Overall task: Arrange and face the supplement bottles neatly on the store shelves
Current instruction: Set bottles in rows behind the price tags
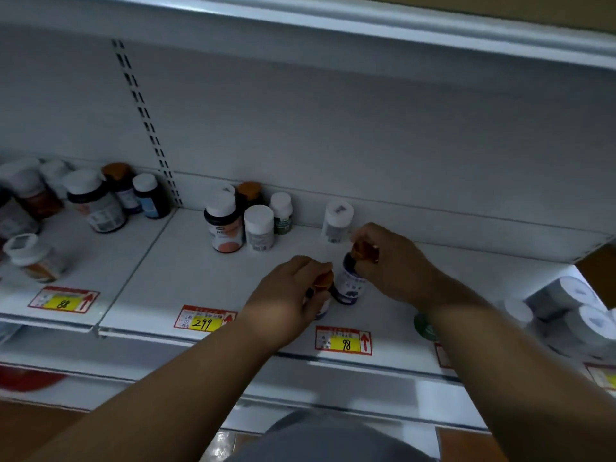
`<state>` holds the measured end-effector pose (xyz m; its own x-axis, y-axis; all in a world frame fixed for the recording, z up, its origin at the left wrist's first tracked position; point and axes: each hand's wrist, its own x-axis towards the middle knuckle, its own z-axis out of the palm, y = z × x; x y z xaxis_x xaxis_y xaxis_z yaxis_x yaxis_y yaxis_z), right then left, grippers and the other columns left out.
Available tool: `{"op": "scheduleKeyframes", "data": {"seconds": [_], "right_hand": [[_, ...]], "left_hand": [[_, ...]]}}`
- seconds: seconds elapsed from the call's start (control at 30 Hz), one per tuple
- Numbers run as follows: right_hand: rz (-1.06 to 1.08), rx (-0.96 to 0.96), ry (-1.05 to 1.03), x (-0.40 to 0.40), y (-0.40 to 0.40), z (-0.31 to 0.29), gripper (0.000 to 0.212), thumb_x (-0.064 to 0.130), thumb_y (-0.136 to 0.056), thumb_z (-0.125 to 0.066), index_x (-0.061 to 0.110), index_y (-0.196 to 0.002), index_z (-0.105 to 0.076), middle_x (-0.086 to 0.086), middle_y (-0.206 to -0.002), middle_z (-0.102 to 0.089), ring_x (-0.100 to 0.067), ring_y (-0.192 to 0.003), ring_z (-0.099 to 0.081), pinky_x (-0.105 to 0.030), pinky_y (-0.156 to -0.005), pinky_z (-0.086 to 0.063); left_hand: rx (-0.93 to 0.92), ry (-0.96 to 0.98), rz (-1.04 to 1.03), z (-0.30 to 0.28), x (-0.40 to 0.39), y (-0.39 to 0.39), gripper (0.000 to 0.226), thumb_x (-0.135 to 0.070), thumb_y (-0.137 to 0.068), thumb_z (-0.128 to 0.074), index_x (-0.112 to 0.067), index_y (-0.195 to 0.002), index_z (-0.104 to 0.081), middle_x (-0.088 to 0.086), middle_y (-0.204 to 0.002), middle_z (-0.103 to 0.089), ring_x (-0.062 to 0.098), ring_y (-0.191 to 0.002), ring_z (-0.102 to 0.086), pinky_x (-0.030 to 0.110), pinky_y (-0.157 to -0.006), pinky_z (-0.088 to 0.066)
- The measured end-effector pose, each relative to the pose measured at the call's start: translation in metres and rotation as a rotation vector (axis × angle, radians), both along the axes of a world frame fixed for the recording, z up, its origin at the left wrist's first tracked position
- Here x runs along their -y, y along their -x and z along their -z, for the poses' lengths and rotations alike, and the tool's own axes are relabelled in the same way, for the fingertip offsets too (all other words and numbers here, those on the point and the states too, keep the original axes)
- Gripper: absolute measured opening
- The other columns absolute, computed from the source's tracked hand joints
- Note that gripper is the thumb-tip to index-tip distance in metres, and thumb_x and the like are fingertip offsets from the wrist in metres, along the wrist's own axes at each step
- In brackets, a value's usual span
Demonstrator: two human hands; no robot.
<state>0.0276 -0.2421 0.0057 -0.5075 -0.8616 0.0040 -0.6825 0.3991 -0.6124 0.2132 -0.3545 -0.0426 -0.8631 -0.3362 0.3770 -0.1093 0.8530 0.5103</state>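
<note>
White metal shelf [186, 261], two bays split by a slotted upright [146, 125].

Both hands are at mid-shelf, each on one orange-capped bottle:
- Left hand [286, 295] curls round the cap of bottle 1 [321, 310]; most of its body is hidden under the hand and only a sliver of label shows.
- Right hand [393, 258] pinches the cap of bottle 2 [350, 285], which has a dark body and a blue-white label, stands upright on the shelf, and sits just beside bottle 1 at its 2 o'clock.

Counts, right bay:
- Cluster [246, 218] at 11 o'clock from the hands: 5 bottles visible, 4 with white caps and 1 with an orange cap, against the back wall.
- 1 lone white bottle [337, 221] at 12 o'clock from bottle 2, near the back.
- 1 green disc [423, 326] at the front edge, partly behind the right forearm; can't tell what it is.

Left bay: group [83, 198] of roughly 7 bottles, blurred, so the count is not firm.

Price tags on the front lip: 3 readable, 88 [63, 300], 299 [203, 320] and 98 [343, 340]. Two more at the right are cut off.

Paper rolls [573, 311] at 3 o'clock, stacked at the shelf end.
</note>
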Motion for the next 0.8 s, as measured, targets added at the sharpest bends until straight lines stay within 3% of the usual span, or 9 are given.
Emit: {"op": "scheduleKeyframes", "data": {"seconds": [0.27, 0.53, 0.8], "right_hand": [[0.009, -0.017, -0.096, -0.025, -0.054, 0.007, 0.042, 0.027, -0.086, -0.065, 0.027, -0.124, -0.050, 0.001, -0.116, -0.055, -0.017, -0.102, -0.055, -0.034, -0.089, -0.046], [0.070, -0.055, -0.020, -0.027, -0.067, 0.013, 0.046, 0.019, -0.085, -0.065, 0.020, -0.129, -0.050, -0.005, -0.120, -0.055, -0.022, -0.107, -0.055, -0.039, -0.092, -0.046], [0.012, -0.054, -0.069, -0.023, -0.054, 0.017, 0.044, 0.027, -0.087, -0.063, 0.029, -0.127, -0.045, 0.002, -0.118, -0.051, -0.017, -0.104, -0.053, -0.035, -0.090, -0.045]], "left_hand": [[0.045, 0.002, 0.110, 0.000, 0.010, -0.004, 0.056, -0.017, -0.085, -0.070, -0.009, -0.136, -0.050, 0.012, -0.128, -0.053, 0.030, -0.109, -0.057, 0.039, -0.091, -0.048], [0.029, 0.021, 0.165, 0.001, 0.014, -0.008, 0.054, -0.015, -0.082, -0.072, -0.008, -0.132, -0.054, 0.014, -0.123, -0.057, 0.032, -0.105, -0.059, 0.035, -0.088, -0.049], [0.006, 0.049, 0.158, 0.004, 0.007, -0.010, 0.052, -0.016, -0.084, -0.070, -0.006, -0.132, -0.053, 0.015, -0.122, -0.056, 0.032, -0.101, -0.059, 0.042, -0.081, -0.052]]}}
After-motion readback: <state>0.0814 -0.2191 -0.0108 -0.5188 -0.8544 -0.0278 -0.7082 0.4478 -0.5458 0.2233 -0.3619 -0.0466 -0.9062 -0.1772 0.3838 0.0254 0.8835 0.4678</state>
